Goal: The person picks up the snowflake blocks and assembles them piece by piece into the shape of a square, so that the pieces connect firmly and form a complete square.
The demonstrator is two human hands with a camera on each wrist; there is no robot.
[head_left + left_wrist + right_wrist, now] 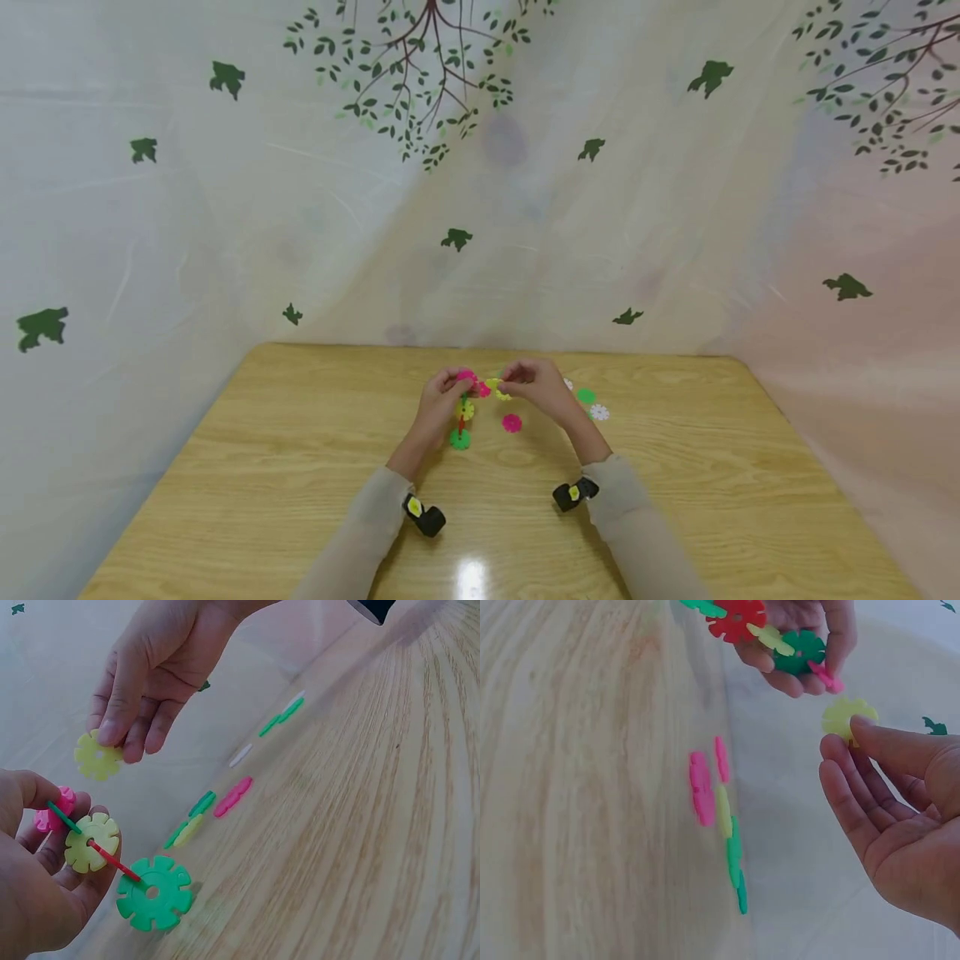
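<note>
My left hand holds a chain of slotted plastic flower discs with its thumb and fingers. In the left wrist view a pink disc sits at the thumb, followed by an edge-on green one, a yellow disc, an edge-on red one and a green disc at the lower end. The discs slot into each other at right angles. My right hand pinches a single yellow flower disc by its edge between thumb and fingers. That disc is close to the chain's pink end, apart from it in both wrist views.
On the wooden table lies a loose pink disc below the hands. Right of the right hand are a green disc and a white disc. A painted cloth wall stands behind the table.
</note>
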